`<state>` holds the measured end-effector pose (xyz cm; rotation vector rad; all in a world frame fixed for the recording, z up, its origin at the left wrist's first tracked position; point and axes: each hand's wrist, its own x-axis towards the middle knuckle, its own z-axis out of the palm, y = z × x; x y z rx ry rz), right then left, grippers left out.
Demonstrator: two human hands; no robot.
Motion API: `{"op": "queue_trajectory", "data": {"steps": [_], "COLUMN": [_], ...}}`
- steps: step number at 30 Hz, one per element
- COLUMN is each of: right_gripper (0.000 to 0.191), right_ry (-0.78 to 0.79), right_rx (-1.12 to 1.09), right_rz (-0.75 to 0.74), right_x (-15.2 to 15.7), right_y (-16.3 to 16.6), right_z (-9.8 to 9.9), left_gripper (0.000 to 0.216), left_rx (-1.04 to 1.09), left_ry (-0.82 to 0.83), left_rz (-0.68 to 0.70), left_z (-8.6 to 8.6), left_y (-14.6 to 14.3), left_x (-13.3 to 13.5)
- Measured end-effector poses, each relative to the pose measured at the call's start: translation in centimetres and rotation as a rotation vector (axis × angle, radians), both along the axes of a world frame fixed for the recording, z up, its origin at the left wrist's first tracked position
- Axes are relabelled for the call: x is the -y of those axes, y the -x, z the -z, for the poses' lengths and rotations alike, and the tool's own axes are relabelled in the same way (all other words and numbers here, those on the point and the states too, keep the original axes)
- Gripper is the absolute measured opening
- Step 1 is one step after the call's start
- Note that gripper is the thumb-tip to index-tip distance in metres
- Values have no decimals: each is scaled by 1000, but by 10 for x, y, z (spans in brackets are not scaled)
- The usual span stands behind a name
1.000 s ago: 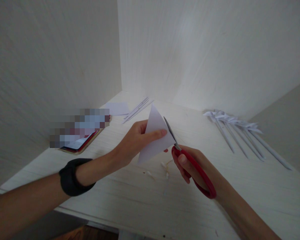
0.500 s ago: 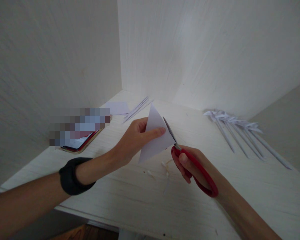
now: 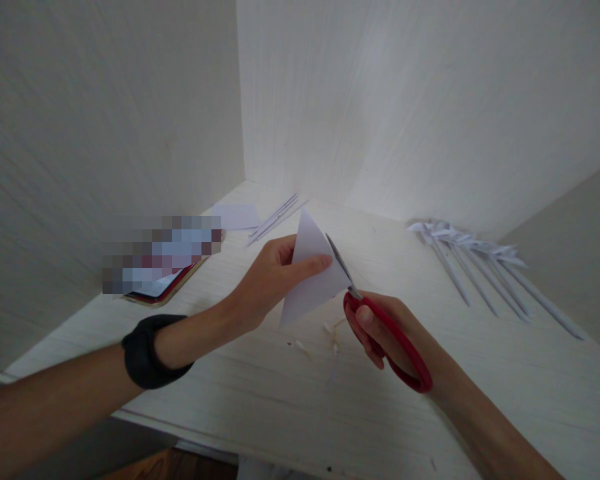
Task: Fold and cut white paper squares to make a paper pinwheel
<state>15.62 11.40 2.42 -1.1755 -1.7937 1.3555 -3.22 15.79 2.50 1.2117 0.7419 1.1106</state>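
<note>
Left hand: closed in a pinch on a white paper triangle, thumb flat on the near face, the other fingers behind the sheet and mostly hidden. The triangle lies along and to the right of this hand, raised above the table, one point to the far side, one to the near left, one to the right. A black wristband sits on the left wrist.

Right hand: wrapped around the red handles of the scissors, thumb on top. Blades point far and left, alongside the triangle's right edge; its right corner meets the scissors close to the pivot. Cannot tell whether paper lies between the blades. The triangle is thus to the left of this hand, just beyond its thumb.

Surroundings: cotton swabs on the table, near side of the triangle. Far left, a phone, partly pixelated, a flat sheet and several thin paper strips. Far right, a row of pointed paper rolls, their far ends in a folded band.
</note>
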Motion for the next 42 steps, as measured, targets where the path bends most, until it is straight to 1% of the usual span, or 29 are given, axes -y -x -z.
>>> {"op": "queue_trajectory", "data": {"steps": [8, 13, 16, 20, 26, 33, 42], "right_gripper": [51, 49, 49, 51, 53, 54, 55], "right_ry": [13, 50, 59, 54, 103, 46, 40], "right_rx": [28, 21, 24, 42, 13, 21, -5], "right_rz": [34, 42, 52, 50, 21, -6, -15], "right_x": [0, -1, -1, -1, 0, -2, -1], "right_y": [2, 1, 0, -1, 1, 1, -3], "right_z": [-1, 1, 1, -1, -4, -2, 4], "left_gripper": [22, 21, 21, 18, 19, 18, 20], "left_rx": [-5, -7, -13, -3, 7, 5, -16], "left_ry": [-15, 5, -10, -20, -24, 3, 25], "left_rz": [-2, -4, -20, -42, -31, 36, 29], "left_z": [2, 0, -1, -1, -1, 0, 0], "left_y": [2, 1, 1, 2, 1, -2, -2], "left_x": [0, -1, -2, -3, -2, 0, 0]}}
